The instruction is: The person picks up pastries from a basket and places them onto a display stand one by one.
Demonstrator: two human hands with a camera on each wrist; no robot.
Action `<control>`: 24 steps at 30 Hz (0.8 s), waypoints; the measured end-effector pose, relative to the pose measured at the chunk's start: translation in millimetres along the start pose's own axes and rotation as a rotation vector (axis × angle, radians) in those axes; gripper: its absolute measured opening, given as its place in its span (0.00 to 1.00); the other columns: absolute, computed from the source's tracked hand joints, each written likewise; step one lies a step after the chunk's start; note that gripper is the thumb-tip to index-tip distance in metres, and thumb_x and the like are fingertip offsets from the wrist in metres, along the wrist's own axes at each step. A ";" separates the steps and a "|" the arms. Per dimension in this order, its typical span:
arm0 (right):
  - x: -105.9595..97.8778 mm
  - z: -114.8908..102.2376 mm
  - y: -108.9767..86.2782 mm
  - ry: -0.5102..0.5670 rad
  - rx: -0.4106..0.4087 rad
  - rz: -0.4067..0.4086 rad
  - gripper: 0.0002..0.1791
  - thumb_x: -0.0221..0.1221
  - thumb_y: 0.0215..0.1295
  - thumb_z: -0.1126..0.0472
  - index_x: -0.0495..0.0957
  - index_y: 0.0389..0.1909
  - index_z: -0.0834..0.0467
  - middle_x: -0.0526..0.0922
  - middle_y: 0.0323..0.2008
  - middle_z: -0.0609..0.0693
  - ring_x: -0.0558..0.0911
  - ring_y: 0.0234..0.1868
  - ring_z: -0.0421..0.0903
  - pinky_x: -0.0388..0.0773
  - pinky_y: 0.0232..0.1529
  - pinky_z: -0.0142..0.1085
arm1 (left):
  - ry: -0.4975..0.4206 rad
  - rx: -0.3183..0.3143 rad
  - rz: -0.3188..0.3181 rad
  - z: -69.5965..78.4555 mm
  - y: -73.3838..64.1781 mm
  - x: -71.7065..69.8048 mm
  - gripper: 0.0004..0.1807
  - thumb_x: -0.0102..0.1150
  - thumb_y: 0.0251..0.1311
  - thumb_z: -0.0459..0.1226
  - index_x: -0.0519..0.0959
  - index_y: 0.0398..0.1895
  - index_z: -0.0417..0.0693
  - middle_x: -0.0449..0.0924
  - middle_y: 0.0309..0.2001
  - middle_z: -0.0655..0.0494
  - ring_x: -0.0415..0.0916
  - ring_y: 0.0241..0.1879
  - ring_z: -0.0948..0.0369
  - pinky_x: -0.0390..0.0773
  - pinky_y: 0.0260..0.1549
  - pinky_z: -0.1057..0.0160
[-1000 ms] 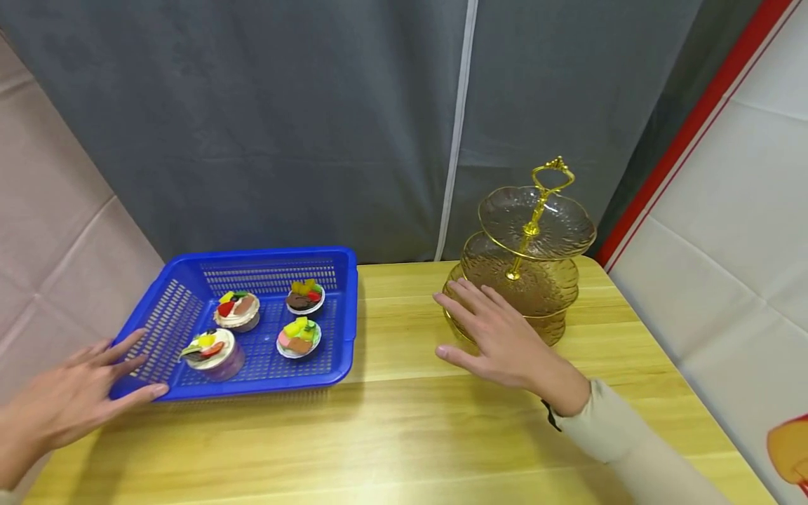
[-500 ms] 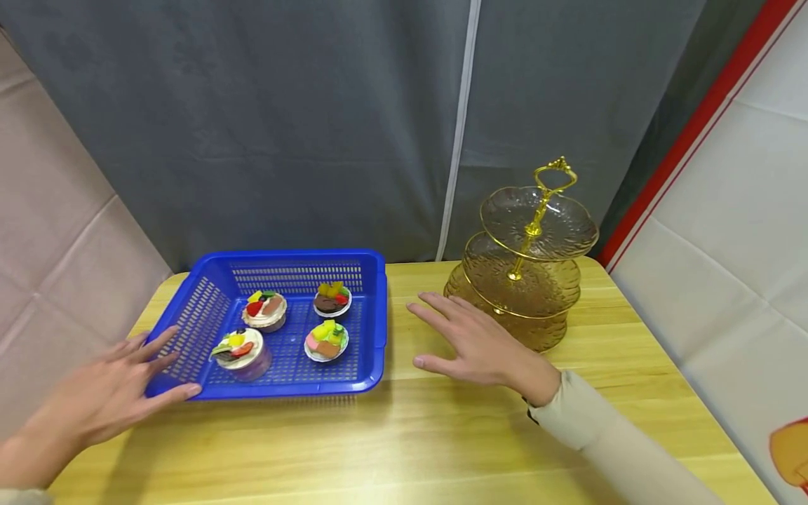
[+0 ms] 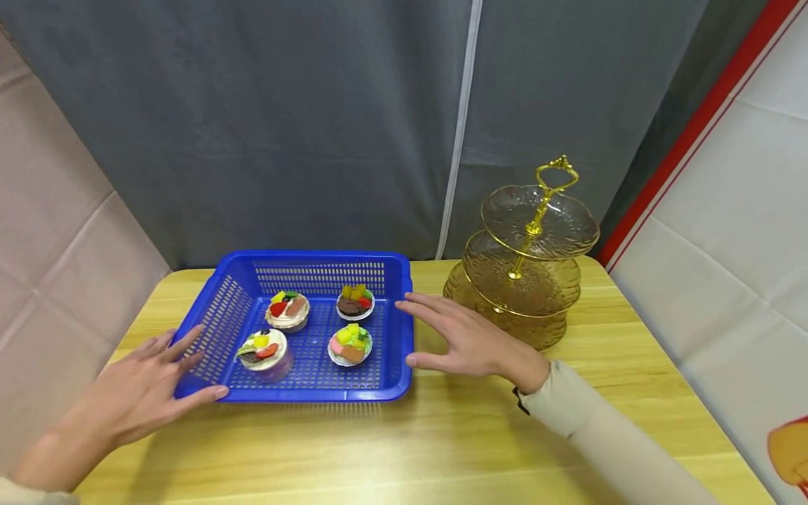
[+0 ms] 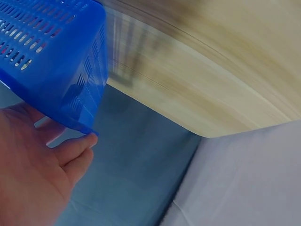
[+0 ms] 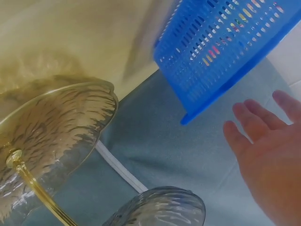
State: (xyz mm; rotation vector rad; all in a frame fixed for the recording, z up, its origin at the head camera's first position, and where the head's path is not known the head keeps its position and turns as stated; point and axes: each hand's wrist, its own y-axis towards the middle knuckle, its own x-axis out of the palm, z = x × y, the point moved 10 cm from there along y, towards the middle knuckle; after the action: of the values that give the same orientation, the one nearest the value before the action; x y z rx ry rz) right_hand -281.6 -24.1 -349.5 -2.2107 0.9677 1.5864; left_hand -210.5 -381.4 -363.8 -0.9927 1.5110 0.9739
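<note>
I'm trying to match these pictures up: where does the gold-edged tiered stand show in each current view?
Head: tiered stand right of centre, blue basket to its left.
Left wrist: not in the picture.
Right wrist: tiered stand along the left and bottom, cut off by the frame.
Shared landmark: blue basket, upper left in the left wrist view, upper right in the right wrist view.

Closed off at the back by a dark grey cloth (image 3: 265, 126), divided by a pale, slightly slanting strip (image 3: 461, 126). Flanked on the left by a pinkish, creased panel (image 3: 57, 210), on the right by a white panel (image 3: 726, 245) with a red band (image 3: 702, 116) along its edge and a partly visible red-and-orange print (image 3: 790, 452) low down. Filled below by a yellowish wood-grain worktop (image 3: 454, 428), rounded at the far corners, brightened toward the front by whitish glare.
</note>
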 end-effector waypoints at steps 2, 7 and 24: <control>3.0 -1.0 6.0 0.010 0.008 -0.014 0.45 0.52 0.64 0.27 0.55 0.78 0.40 0.57 0.77 0.46 0.59 0.76 0.49 0.58 0.70 0.56 | 0.010 0.012 0.017 1.4 -0.3 -1.6 0.43 0.54 0.58 0.68 0.84 0.49 0.35 0.67 0.67 0.31 0.65 0.61 0.26 0.64 0.60 0.37; 11.9 -7.4 22.5 0.033 -0.019 -0.039 0.46 0.56 0.61 0.27 0.58 0.77 0.43 0.59 0.76 0.47 0.59 0.75 0.52 0.58 0.70 0.57 | 0.045 0.014 0.019 3.2 -0.2 -1.1 0.45 0.51 0.57 0.70 0.85 0.49 0.36 0.67 0.67 0.32 0.68 0.60 0.28 0.64 0.62 0.39; 45.3 -34.8 79.3 0.139 -0.163 -0.168 0.47 0.74 0.52 0.43 0.68 0.70 0.56 0.72 0.68 0.47 0.69 0.70 0.47 0.65 0.69 0.45 | 0.048 -0.021 0.019 3.8 0.3 -1.2 0.49 0.49 0.55 0.74 0.84 0.51 0.37 0.67 0.68 0.33 0.67 0.61 0.28 0.67 0.60 0.37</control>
State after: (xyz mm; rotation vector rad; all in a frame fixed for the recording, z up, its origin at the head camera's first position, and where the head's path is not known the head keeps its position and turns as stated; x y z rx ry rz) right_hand -298.3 -119.2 -364.3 -2.4675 0.6860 1.5007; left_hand -209.5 -377.6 -363.1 -1.0248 1.5548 0.9871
